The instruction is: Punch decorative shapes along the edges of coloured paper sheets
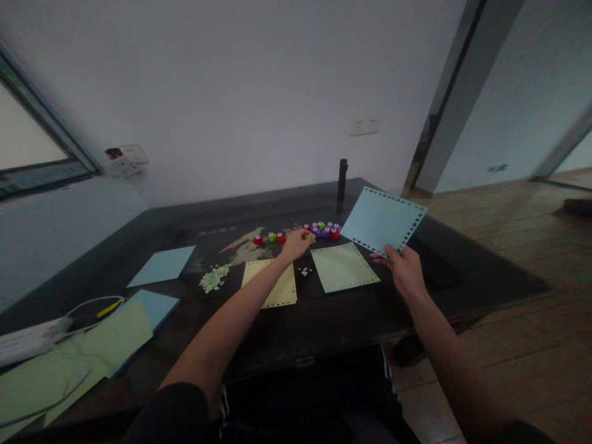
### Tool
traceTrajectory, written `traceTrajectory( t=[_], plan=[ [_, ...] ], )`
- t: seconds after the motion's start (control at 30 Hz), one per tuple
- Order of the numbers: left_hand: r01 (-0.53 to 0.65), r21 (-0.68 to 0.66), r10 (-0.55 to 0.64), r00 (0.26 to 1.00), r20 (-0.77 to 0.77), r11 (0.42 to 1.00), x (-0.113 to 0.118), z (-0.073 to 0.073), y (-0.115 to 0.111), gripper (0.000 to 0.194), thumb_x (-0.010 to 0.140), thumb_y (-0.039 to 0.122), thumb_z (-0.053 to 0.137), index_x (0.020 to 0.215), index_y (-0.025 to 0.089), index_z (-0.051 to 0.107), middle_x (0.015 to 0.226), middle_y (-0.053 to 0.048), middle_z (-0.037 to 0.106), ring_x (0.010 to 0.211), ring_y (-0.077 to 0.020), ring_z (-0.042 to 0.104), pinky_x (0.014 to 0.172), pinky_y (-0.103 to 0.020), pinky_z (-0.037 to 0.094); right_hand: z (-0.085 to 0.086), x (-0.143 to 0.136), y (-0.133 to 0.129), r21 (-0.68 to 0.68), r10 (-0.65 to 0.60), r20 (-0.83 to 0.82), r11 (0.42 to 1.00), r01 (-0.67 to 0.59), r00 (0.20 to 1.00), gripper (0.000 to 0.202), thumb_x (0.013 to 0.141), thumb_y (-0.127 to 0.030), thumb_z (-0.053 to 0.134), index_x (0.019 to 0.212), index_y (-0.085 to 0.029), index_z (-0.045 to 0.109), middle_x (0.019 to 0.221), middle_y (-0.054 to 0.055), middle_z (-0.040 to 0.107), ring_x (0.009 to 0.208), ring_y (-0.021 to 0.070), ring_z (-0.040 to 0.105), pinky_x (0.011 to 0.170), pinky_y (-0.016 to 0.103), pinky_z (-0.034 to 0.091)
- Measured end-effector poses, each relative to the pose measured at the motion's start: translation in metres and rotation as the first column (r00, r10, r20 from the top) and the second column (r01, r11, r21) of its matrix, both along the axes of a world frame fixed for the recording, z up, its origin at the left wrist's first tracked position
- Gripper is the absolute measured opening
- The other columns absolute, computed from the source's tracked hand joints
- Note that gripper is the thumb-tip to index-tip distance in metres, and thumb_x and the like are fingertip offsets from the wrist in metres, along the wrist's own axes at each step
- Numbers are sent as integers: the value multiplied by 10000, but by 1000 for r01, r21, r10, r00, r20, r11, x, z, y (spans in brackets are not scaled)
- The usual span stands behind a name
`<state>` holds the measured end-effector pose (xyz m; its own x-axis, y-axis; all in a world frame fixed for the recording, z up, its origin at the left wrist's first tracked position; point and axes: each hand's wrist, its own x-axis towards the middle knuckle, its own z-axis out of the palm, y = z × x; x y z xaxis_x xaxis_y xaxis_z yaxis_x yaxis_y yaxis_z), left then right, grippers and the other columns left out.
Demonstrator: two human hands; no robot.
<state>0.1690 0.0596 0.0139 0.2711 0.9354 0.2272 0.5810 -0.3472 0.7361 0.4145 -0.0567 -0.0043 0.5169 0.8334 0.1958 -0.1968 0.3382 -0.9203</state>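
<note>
My right hand (403,266) grips a light blue paper sheet (385,219) by its lower edge, thumb on top, and holds it tilted above the table. Small cut-out shapes run along the sheet's edges. My left hand (296,244) reaches to the middle of the table, its fingers closed around a small green craft punch (311,238). Just beyond it stands a cluster of purple, red and green craft punches (325,231). Below the hands lie a pale green sheet (345,266) and a yellow sheet (281,288), both with punched edges; my left forearm partly covers the yellow one.
Paper bits lie in a pile (214,279) and a small scatter (305,271). More punches (272,237) stand left of my hand. Blue sheets (163,265), green paper (115,338) and a white cable (87,302) occupy the left side. A black upright object (341,185) stands behind.
</note>
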Motion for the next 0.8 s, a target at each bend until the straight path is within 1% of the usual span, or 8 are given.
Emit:
traceTrajectory(
  t=[0.1,0.17,0.27,0.37,0.47,0.63,0.73,0.8],
  plan=[
    [-35,50,42,989,-139,998,17,-3,11,235,789,317,620,955,159,670,933,-99,693,920,-245,634,869,-349,439,0,-2,-1,3,3,11,1000,-3,1000,290,611,-308,735,819,-143,620,723,15,667,518,140,646,458,239,536],
    [-49,71,64,973,-221,996,28,-4,14,240,803,326,605,972,167,668,968,-102,692,984,-252,616,897,-347,422,0,-4,-3,-11,4,21,1000,-3,1000,298,601,-305,738,822,-144,621,719,10,664,510,136,637,446,236,524],
    [-77,89,101,943,-317,993,41,-5,17,268,831,344,569,1000,158,662,989,-123,690,993,-262,613,884,-353,427,0,-5,-6,-36,12,23,999,-11,1000,333,584,-311,750,844,-149,620,725,7,663,512,140,630,450,247,518],
    [-115,92,142,913,-382,989,47,-6,19,285,832,370,566,993,158,668,967,-129,694,959,-263,623,847,-350,444,1,-6,-8,-44,9,21,999,-8,1000,369,576,-324,757,870,-157,612,738,4,662,524,151,630,464,266,516],
    [-137,100,167,889,-426,985,50,-6,21,290,831,369,570,1011,162,664,989,-131,688,962,-261,621,837,-349,450,2,-7,-9,-49,18,33,999,-16,999,365,578,-331,758,863,-159,607,726,0,658,531,152,625,473,271,509],
    [-143,131,188,863,-468,981,51,-7,21,304,861,339,521,1039,127,647,1054,-174,639,1009,-291,602,847,-380,452,2,-8,-9,-50,32,36,998,-30,999,361,589,-327,747,875,-157,606,713,-2,659,520,142,616,475,265,504],
    [-137,150,192,864,-465,979,50,-7,19,290,870,316,493,994,108,651,1122,-191,575,998,-296,602,841,-382,455,3,-9,-10,-58,28,46,998,-25,999,351,595,-324,736,875,-159,606,714,6,662,520,144,614,470,265,500],
    [-131,158,189,875,-446,979,49,-7,17,267,875,287,476,974,109,649,1148,-184,543,990,-287,604,841,-374,454,3,-9,-10,-61,30,64,998,-26,998,347,600,-328,728,878,-160,606,721,11,663,527,146,615,477,272,504]
  ],
)
